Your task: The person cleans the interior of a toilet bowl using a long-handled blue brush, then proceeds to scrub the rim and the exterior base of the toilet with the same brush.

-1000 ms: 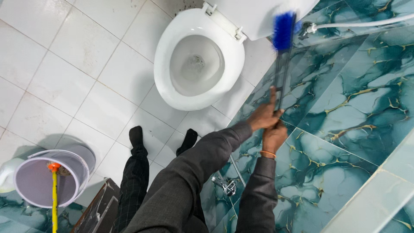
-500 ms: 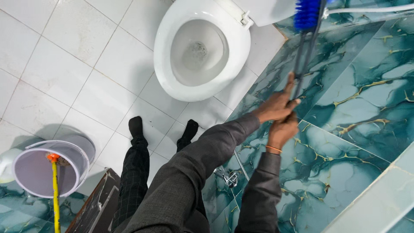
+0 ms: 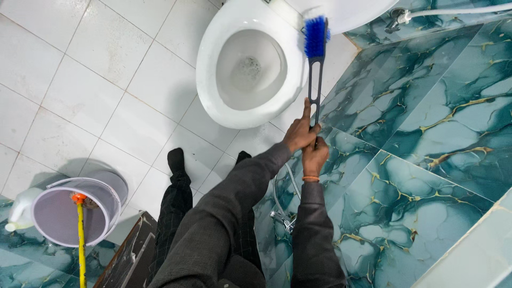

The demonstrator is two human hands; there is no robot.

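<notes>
Both hands gripped the long grey handle of a brush: left hand higher on the shaft, right hand just below at the end. The shaft ran straight away from the body. The blue bristle head lay on the toilet rim's rear right edge, beside the teal marbled wall.

A long-handled brush with blue bristles points up, bristles against the white toilet rim.
</notes>
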